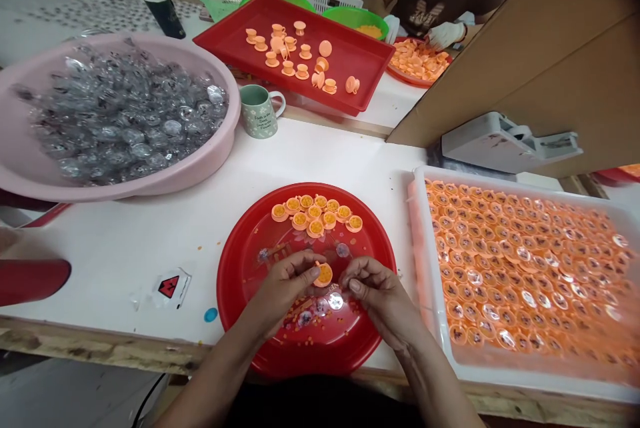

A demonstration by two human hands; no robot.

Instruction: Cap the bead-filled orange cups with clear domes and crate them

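Note:
Over the red round tray, my left hand pinches a small orange toy teacup with yellow bits inside. Just right of it, my right hand has thumb and fingers pressed together; whatever they may hold is too small to make out. Several similar filled teacups sit grouped at the tray's far side. Beneath my hands lie loose orange bits and a few shiny clear discs.
To the right, a white tray holds rows of orange cups. A pink basin of clear-wrapped pieces and a green mug stand at left. Behind are a red rectangular tray and a person's gloved hand beside a cardboard panel.

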